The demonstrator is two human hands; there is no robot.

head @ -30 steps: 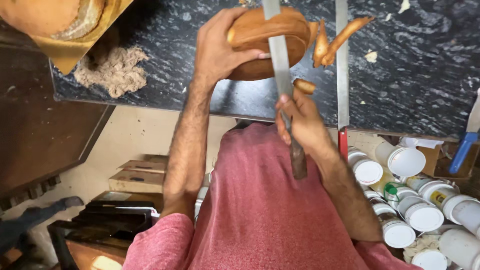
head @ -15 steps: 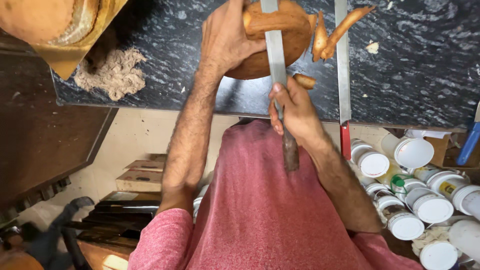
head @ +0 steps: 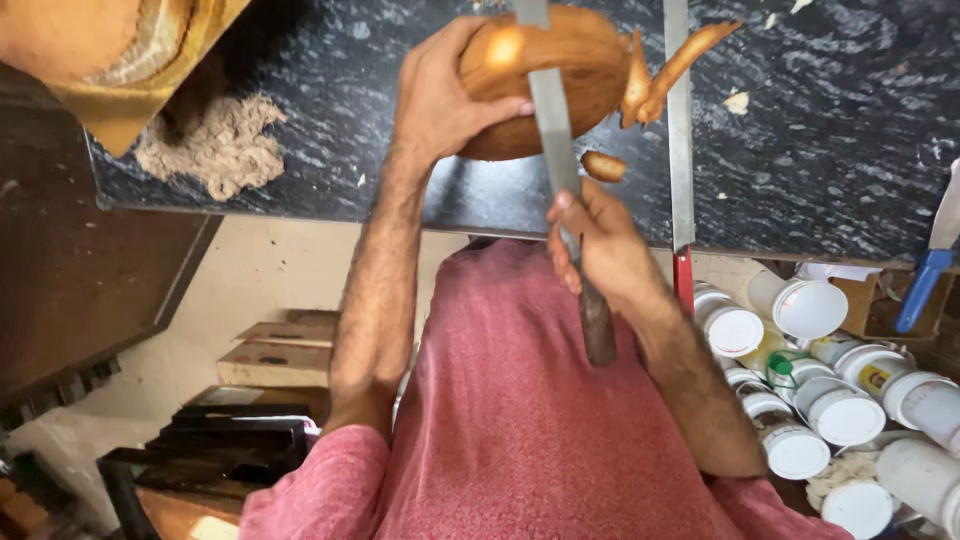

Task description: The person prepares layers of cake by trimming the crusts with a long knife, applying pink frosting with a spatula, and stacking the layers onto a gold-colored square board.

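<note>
Coconut steadied on the counter edge, blade laid across it.

The left hand cups the brown coconut at top centre; the right hand clenches a long knife whose blade passes right beside the left thumb, so a slip could cut it. A second blade, husk scraps and white tubs at lower right crowd the counter.

Brown rounded wooden piece on dark counter (flat file across it)

The knife has slid further up across the coconut
</note>
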